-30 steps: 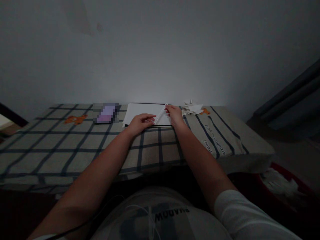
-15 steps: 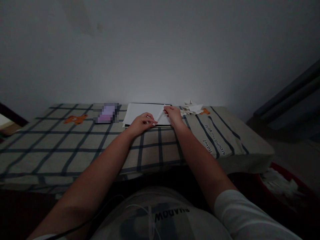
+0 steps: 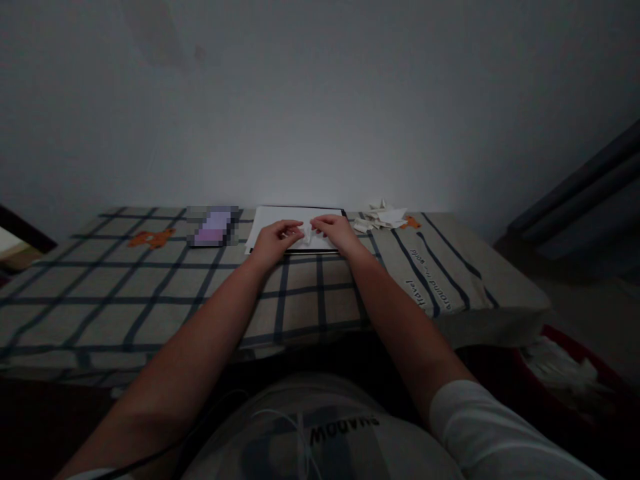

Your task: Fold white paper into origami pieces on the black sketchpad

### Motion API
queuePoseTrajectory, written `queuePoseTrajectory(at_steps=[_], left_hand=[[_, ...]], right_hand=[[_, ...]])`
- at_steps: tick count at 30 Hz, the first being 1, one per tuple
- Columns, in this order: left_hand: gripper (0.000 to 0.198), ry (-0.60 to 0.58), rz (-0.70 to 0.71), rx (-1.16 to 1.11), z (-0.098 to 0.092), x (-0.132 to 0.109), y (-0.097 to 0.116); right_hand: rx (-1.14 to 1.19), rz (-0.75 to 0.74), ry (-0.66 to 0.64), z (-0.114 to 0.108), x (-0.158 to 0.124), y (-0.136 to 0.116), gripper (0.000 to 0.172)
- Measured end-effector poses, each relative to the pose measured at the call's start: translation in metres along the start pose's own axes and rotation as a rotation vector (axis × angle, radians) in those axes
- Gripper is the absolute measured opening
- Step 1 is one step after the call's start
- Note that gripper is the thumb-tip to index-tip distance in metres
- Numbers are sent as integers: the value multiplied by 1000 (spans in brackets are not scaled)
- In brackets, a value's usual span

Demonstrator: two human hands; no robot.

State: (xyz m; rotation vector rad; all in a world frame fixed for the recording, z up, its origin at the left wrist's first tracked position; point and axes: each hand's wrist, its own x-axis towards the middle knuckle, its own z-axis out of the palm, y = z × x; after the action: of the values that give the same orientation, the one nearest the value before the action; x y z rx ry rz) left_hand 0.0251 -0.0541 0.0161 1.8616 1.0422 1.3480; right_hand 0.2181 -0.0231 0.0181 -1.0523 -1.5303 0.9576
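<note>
Both hands rest on a stack of white paper sheets (image 3: 280, 217) lying over a dark board at the far edge of the table. My left hand (image 3: 277, 239) and my right hand (image 3: 336, 231) pinch a small folded piece of white paper (image 3: 307, 233) between their fingertips, which almost meet. The piece looks short and crumpled or folded up.
The table wears a beige cloth with dark blue checks (image 3: 150, 280) and orange bear prints. A blurred purple object (image 3: 213, 227) lies left of the sheets. A pile of folded paper pieces (image 3: 383, 217) sits to the right. A red basin with white scraps (image 3: 565, 373) is at lower right.
The long paper strip held slanted between the hands has been folded down into a small piece. The right hand moved left and the hands came together over the sheets.
</note>
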Motion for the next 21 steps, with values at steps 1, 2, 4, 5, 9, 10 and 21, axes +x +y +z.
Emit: queuePoseTrajectory(at_steps=[1,2,4,5,9,10,21], left_hand=[[41,2,-13,-48,0,0,-1],[44,1,-23,-99,1,1,-2],[47,-1,-42,-182,2,2,-5],[48,2,-49,-207,2,2,-6],[51,4,-65,-246,3,3,-7],[51,4,-66,-246,2,3,-6],[58,15,-59,-181,2,4,-5]], right_hand=[[-14,-3,-30,1,-1,-1,19],[-27,-7,-58,1,-2,-1,19],[-48,-24,-109,2,-4,-2,19],[-53,-33,-133,3,-5,-2,19],[-46,-58,-214,3,-7,-4,20],[-46,-56,-224,3,-8,-5,20],[-23,-29,-233,3,-13,-13,21]])
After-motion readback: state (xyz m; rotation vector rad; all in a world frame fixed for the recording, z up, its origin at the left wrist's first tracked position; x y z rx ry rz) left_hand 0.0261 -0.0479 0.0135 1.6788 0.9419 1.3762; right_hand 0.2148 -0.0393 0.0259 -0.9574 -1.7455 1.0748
